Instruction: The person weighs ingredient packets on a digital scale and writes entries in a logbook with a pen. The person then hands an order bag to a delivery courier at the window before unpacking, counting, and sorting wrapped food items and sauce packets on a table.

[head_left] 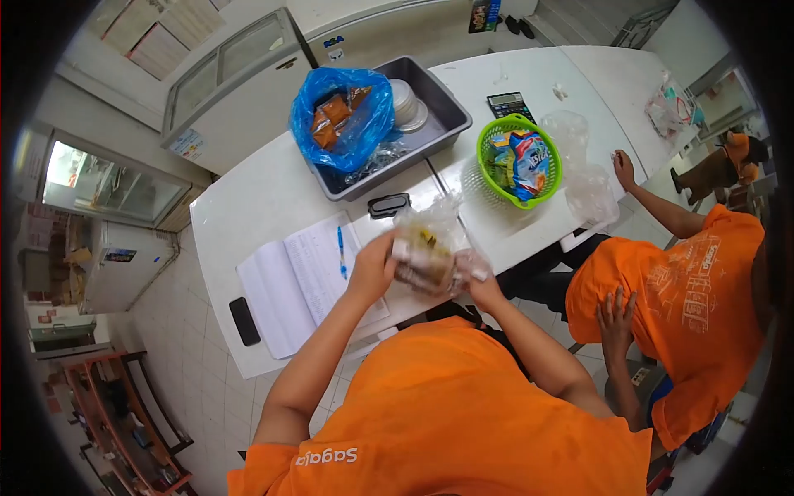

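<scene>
A clear plastic bag of food (424, 255), with yellowish and brown contents, is held between both hands above the table's near edge. My left hand (377, 263) is closed around its left side. On the bag's lower right, my right hand (482, 285) grips gathered plastic; its fingers are partly hidden and blurred. Just beyond the bag lies a black case (389, 205). Left of my left hand, an open notebook (289, 281) with handwriting has a blue pen (341, 252) lying on it.
A grey tub (451, 112) holds a blue bag (302, 107) with orange-brown packets and white lids (411, 112). Nearby are a green basket (485, 165) of snack packs, a calculator (510, 106) and a phone (244, 321). A person in orange (662, 289) sits at right.
</scene>
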Action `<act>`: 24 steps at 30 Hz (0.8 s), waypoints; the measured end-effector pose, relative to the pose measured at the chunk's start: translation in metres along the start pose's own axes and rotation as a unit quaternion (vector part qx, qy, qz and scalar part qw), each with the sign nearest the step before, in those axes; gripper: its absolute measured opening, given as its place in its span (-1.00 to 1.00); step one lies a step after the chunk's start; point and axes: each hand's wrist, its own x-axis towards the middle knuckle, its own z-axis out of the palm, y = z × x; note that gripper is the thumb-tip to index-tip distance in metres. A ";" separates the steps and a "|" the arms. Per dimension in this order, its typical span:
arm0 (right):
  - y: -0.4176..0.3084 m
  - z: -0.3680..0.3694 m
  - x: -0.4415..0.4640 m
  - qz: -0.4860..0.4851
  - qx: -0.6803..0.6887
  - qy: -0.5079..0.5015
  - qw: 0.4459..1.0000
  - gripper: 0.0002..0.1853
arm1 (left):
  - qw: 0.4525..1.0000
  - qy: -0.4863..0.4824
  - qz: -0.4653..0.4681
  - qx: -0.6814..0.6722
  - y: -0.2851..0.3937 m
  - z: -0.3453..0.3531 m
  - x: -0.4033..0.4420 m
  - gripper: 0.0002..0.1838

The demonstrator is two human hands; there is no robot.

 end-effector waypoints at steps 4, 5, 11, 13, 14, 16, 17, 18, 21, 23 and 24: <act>-0.044 -0.024 0.003 0.113 0.301 0.056 0.945 -0.61 | 0.930 -0.059 -0.334 -0.141 0.023 0.004 0.081 -0.57; -0.042 -0.034 0.009 0.107 0.356 0.030 0.928 -0.58 | 0.899 -0.082 -0.402 -0.153 0.018 0.007 0.092 -0.58; -0.053 -0.055 0.027 0.177 0.378 0.054 0.907 -0.61 | 0.949 -0.128 -0.286 -0.028 -0.065 0.057 0.081 -0.67; -0.064 -0.051 0.026 0.182 0.368 0.054 0.910 -0.63 | 0.941 -0.067 -0.308 -0.124 -0.047 0.054 0.084 -0.64; -0.071 -0.047 0.024 0.173 0.345 0.058 0.921 -0.64 | 0.931 -0.037 -0.319 -0.171 -0.035 0.050 0.086 -0.62; -0.091 -0.033 0.016 0.154 0.298 0.075 0.939 -0.62 | 0.902 0.009 -0.347 -0.258 -0.011 0.037 0.093 -0.60; -0.102 -0.026 0.014 0.143 0.274 0.088 0.947 -0.59 | 0.883 0.032 -0.357 -0.302 0.002 0.031 0.100 -0.59; -0.111 -0.023 0.014 0.131 0.249 0.100 0.954 -0.56 | 0.865 0.046 -0.361 -0.346 0.014 0.025 0.109 -0.59; -0.124 -0.023 0.020 0.085 0.368 0.051 0.924 -0.44 | 0.788 0.057 -0.382 -0.479 0.039 -0.001 0.128 -0.57; -0.140 -0.021 0.012 0.061 0.381 -0.027 0.922 -0.40 | 0.715 0.025 -0.399 -0.574 0.045 -0.020 0.136 -0.58; -0.148 -0.018 0.006 0.050 0.387 -0.067 0.918 -0.37 | 0.711 0.014 -0.378 -0.593 0.049 -0.028 0.141 -0.58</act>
